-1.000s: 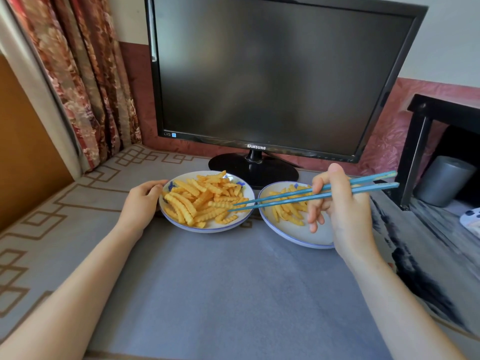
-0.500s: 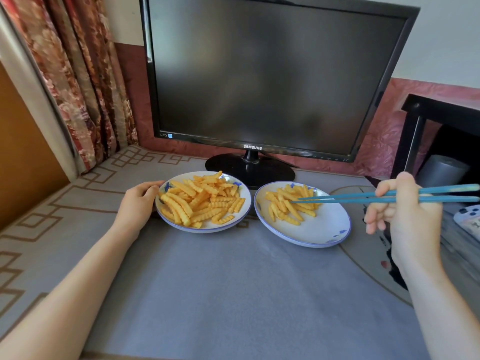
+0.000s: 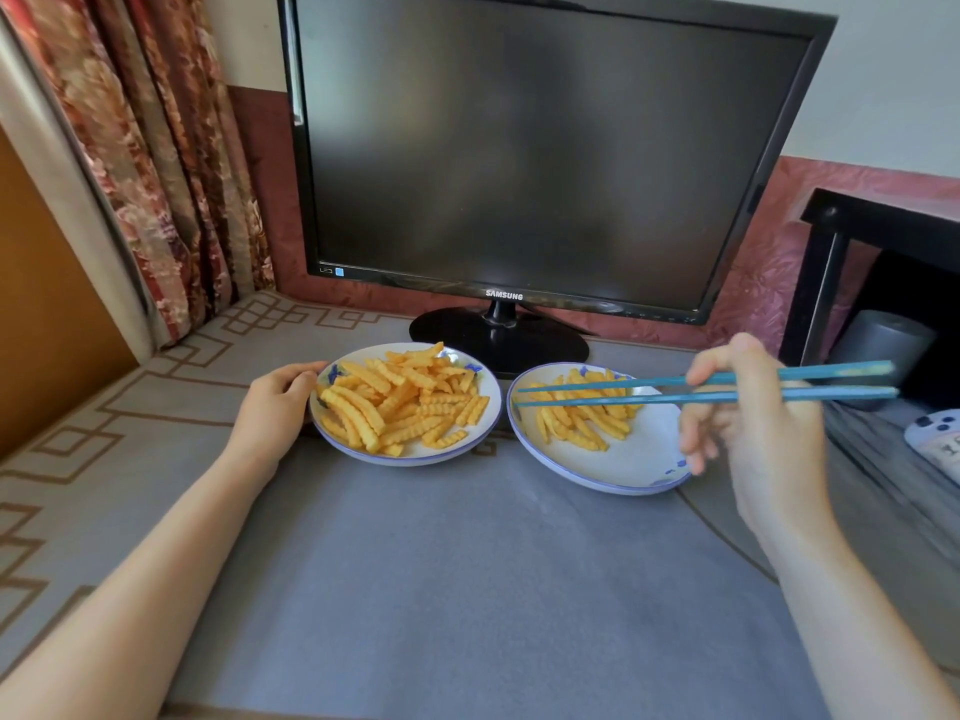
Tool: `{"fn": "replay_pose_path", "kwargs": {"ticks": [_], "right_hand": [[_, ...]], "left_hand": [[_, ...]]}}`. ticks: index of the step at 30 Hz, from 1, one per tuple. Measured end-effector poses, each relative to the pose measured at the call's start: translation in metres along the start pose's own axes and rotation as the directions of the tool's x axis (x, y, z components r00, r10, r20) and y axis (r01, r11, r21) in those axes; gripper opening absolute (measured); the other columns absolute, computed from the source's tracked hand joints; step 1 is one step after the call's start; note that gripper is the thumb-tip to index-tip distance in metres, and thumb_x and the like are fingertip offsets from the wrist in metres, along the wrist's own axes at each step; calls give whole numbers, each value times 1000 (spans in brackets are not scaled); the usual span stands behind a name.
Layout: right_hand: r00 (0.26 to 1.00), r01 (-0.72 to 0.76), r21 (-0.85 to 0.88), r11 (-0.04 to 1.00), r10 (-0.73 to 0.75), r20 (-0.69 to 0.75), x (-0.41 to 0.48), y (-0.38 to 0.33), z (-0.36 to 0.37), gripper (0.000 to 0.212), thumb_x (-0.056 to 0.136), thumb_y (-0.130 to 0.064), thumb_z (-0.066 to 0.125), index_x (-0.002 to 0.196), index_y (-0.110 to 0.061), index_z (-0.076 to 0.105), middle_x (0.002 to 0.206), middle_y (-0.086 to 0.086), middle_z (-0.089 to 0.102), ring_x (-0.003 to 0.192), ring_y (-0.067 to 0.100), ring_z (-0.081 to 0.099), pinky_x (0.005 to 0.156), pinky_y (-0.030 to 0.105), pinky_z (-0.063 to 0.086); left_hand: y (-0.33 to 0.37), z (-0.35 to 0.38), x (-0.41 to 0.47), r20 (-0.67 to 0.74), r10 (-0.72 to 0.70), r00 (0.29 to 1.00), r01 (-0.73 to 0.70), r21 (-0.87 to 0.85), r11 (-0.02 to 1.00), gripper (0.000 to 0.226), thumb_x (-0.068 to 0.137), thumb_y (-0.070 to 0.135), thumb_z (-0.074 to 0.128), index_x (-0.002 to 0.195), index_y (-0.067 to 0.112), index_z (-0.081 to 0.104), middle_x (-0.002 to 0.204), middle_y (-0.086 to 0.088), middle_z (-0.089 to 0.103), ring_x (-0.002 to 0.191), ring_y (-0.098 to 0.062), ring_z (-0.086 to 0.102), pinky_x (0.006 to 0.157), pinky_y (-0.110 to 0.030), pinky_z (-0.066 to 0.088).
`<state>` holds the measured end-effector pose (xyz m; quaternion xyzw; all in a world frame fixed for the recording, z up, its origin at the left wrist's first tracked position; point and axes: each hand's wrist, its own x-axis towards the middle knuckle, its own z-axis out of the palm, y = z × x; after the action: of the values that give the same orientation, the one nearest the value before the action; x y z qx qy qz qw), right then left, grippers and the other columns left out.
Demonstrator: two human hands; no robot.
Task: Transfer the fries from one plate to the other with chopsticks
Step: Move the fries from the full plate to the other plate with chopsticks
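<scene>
Two white plates with blue rims stand side by side in front of the monitor. The left plate (image 3: 470, 443) carries a large heap of crinkle-cut fries (image 3: 402, 400). The right plate (image 3: 639, 459) holds a smaller pile of fries (image 3: 582, 423) on its far-left part. My left hand (image 3: 278, 407) grips the left plate's left rim. My right hand (image 3: 753, 423) holds a pair of blue chopsticks (image 3: 597, 392). The sticks lie almost level, and their tips hover over the right plate's left edge, slightly apart, with no fry between them.
A black monitor (image 3: 545, 148) on a round stand (image 3: 498, 337) rises just behind the plates. A grey mat (image 3: 467, 589) covers the table in front. A patterned curtain (image 3: 156, 148) hangs at the left. At the right stand a black shelf (image 3: 831, 252), a grey cylinder (image 3: 883, 340) and a white object (image 3: 935, 439).
My right hand first drew the chopsticks away from the left plate to the right, and has since brought their tips back left across the right plate. My left hand has stayed on the left plate.
</scene>
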<state>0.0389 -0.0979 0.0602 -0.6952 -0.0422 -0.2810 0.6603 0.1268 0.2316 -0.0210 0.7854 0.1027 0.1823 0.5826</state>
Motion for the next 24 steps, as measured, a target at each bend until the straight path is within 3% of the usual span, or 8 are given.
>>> {"fn": "replay_pose_path", "kwargs": {"ticks": [5, 7, 13, 19, 24], "right_hand": [[986, -56, 3, 998, 55, 157, -5, 4, 33, 42, 102, -23, 34, 67, -7, 52, 36, 10, 45, 30, 21, 36, 38, 22, 30], [979, -63, 17, 998, 58, 193, -6, 4, 44, 43, 102, -23, 34, 66, -9, 52, 36, 10, 45, 29, 21, 34, 37, 20, 30], [948, -102, 12, 995, 93, 306, -9, 7, 67, 41, 102, -20, 34, 69, -4, 53, 36, 9, 44, 28, 20, 33, 34, 17, 29], [944, -133, 38, 990, 114, 310, -11, 16, 75, 42, 102, -20, 34, 67, -5, 51, 37, 9, 46, 27, 16, 34, 33, 15, 28], [974, -134, 68, 989, 118, 194, -13, 14, 72, 45, 103, -23, 35, 63, -6, 49, 35, 10, 44, 27, 18, 36, 35, 15, 29]], "left_hand": [[-2, -2, 2, 18, 2, 1000, -2, -5, 1000, 31, 97, 9, 39, 113, 11, 66, 101, -7, 66, 93, -19, 61, 76, -24, 45], [-2, -2, 2, 24, 1, 1000, -1, -1, 1000, 31, 97, 9, 39, 113, 11, 66, 102, -7, 66, 96, -20, 61, 83, -27, 43], [-2, -1, 2, 19, 0, 1000, 0, -13, 1000, 31, 97, 8, 39, 112, 11, 66, 100, -5, 65, 95, -18, 60, 82, -26, 41], [-3, -1, 3, 27, -4, 1000, 4, -18, 1000, 31, 98, 9, 39, 113, 10, 66, 102, -7, 66, 97, -21, 61, 86, -29, 45], [-4, -3, 4, 24, -9, 1000, 9, 0, 1000, 31, 97, 10, 40, 114, 10, 66, 104, -6, 66, 101, -21, 61, 91, -32, 46]]}}
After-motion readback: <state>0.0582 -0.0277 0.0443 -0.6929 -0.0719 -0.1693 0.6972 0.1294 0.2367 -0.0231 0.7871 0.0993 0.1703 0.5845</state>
